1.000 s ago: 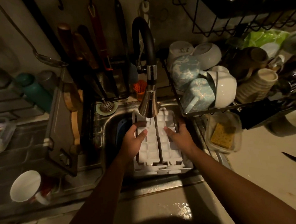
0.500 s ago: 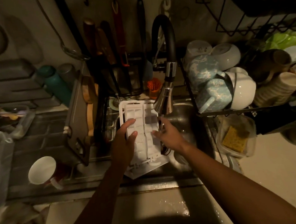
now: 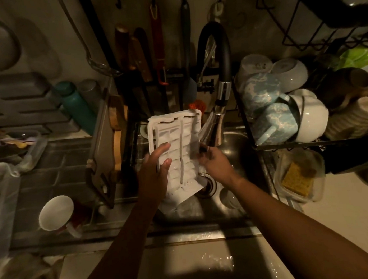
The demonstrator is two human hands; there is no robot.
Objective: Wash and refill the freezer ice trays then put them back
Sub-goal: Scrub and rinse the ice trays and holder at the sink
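Left fingers (image 3: 161,149) gripping ice tray (image 3: 178,131), tilted over sink (image 3: 233,140)

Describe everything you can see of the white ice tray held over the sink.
The ice tray looks like white plastic: two columns of compartments split by a raised central rib, inside a wide rim. It is tilted over the sink, beside the faucet head. The left hand grips its left edge; the blurred right hand meets its right edge.

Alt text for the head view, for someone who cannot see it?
A person's left hand grips a white ice tray tilted above a sink, the right hand at its right edge beside the faucet. Dishes fill a rack to the right.
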